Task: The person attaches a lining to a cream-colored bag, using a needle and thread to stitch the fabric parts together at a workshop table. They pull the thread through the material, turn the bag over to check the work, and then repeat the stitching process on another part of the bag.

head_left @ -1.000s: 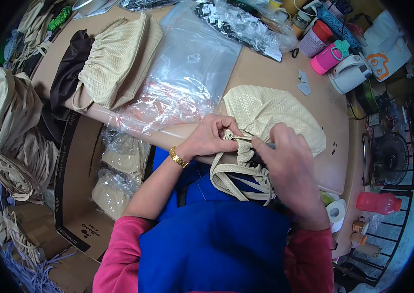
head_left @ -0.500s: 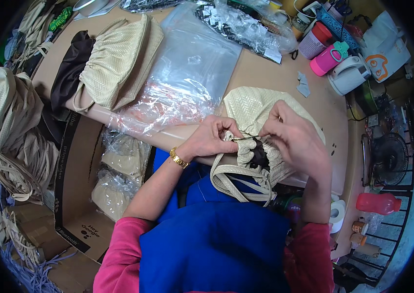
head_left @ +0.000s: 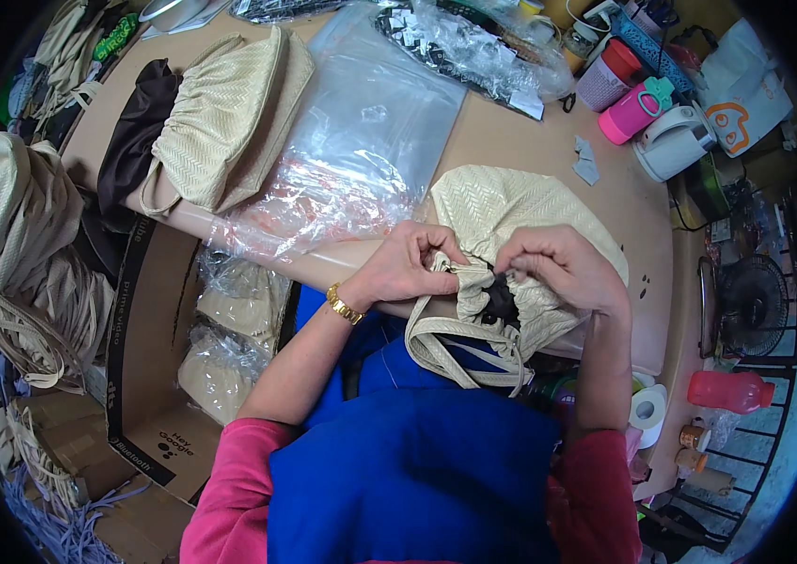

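I have the cream woven bag [head_left: 511,211] lying at the near edge of the table [head_left: 511,141], its gathered mouth hanging over that edge toward my lap. My left hand [head_left: 408,263] is closed in a pinch on the bunched fabric at the left of the opening, and my right hand [head_left: 558,268] is curled over the right side, fingers tucked into the gathers around the dark lining [head_left: 500,303]; both have hold of the bag and nothing else.

The risk I see is the bag's weight: much of it overhangs, with the straps [head_left: 459,352] dangling below the edge, so if either pinch loosens it could slide off into my lap. Pulling the gathers unevenly could bunch the lining crooked or strain the weave. The clear plastic sheet [head_left: 361,141] lies just beside the bag toward the table's middle, and a tug could drag it along. The pink bottle [head_left: 631,111] near the far right corner stands well apart.
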### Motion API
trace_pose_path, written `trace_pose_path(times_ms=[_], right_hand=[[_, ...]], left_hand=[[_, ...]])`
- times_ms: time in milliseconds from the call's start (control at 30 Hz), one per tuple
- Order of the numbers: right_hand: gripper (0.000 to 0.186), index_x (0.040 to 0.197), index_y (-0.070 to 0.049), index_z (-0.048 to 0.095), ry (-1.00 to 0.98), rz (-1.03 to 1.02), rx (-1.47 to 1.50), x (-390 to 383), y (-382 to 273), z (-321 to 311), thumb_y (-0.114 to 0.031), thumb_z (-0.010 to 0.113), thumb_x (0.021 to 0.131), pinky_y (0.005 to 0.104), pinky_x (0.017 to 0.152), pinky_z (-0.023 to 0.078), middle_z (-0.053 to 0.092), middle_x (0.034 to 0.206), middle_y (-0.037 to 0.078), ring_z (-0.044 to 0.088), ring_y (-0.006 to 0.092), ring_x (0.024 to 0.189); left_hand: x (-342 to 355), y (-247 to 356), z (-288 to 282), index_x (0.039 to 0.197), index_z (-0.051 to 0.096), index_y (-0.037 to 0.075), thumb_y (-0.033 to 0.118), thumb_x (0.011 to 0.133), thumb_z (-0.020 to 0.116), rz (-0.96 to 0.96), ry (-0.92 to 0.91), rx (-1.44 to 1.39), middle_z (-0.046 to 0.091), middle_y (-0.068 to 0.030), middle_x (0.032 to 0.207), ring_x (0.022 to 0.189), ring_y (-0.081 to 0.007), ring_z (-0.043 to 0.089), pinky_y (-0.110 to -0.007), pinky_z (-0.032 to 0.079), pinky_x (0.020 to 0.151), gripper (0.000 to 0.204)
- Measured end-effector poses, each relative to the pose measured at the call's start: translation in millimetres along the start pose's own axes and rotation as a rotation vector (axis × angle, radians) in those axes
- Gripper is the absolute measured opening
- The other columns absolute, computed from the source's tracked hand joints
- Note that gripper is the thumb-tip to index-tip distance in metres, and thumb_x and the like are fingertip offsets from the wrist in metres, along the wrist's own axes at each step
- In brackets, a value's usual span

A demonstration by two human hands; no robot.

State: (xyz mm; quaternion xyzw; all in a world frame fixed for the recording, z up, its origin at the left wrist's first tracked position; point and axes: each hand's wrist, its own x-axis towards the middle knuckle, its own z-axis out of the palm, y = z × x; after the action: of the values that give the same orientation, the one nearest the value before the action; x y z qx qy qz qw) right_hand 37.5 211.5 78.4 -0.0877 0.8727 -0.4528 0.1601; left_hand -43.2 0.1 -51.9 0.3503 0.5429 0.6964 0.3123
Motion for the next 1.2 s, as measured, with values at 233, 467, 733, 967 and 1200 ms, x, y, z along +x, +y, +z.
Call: trace_pose_path(times_ms=[233,467,733,967,1200], right_hand=[[0.022,0.091,-0.005,0.074,0.343,-0.146,-0.177,-27.3,-3.6,13.6,0.007,0.063,0.076,0.0311,0.07,0.046,0.057,0.08,0.009,0.059,0.0202,0.077],[0.024,0.089,-0.009,0.075,0.446,-0.186,-0.513,-33.7,-9.4,18.1,0.005,0.064,0.072,0.0363,0.072,0.044,0.056,0.08,0.008,0.057,0.0267,0.077],[0.031,0.091,-0.01,0.072,0.528,-0.184,-0.742,-36.7,-28.9,30.8,0.005,0.061,0.067,0.0373,0.068,0.041,0.052,0.081,0.008,0.055,0.0253,0.077],[0.03,0.093,-0.01,0.072,0.454,-0.152,-0.821,-36.6,-36.2,33.9,0.003,0.057,0.071,0.0365,0.066,0.039,0.052,0.08,0.008,0.055,0.0255,0.077],[0.034,0.095,-0.008,0.074,0.291,-0.121,-0.421,-25.4,1.3,17.5,0.008,0.054,0.073,0.0356,0.068,0.044,0.054,0.074,0.01,0.057,0.0257,0.072]], left_hand=[[0.2,-1.8,-0.9,0.087,0.069,0.001,0.009,0.072,0.078,0.022,0.002,0.006,0.061,0.0047,0.074,0.063,0.0009,0.046,-0.017,0.033,0.055,0.019],[0.1,1.0,-0.5,0.086,0.069,0.001,0.008,0.071,0.078,0.031,-0.005,0.016,0.064,0.0034,0.077,0.067,0.0006,0.049,-0.017,0.035,0.057,0.019],[-0.8,-0.1,-0.6,0.086,0.069,0.002,0.009,0.071,0.079,0.006,-0.002,0.011,0.063,0.0044,0.077,0.065,0.0009,0.047,-0.018,0.034,0.056,0.02],[-0.2,-0.7,1.5,0.086,0.07,0.002,0.011,0.071,0.079,0.019,0.002,-0.041,0.062,0.0058,0.074,0.062,0.0013,0.044,-0.018,0.031,0.053,0.02],[0.9,-3.5,-0.3,0.085,0.07,0.002,0.012,0.071,0.079,0.031,-0.002,0.028,0.06,0.0061,0.072,0.06,0.0012,0.043,-0.017,0.03,0.053,0.019]])
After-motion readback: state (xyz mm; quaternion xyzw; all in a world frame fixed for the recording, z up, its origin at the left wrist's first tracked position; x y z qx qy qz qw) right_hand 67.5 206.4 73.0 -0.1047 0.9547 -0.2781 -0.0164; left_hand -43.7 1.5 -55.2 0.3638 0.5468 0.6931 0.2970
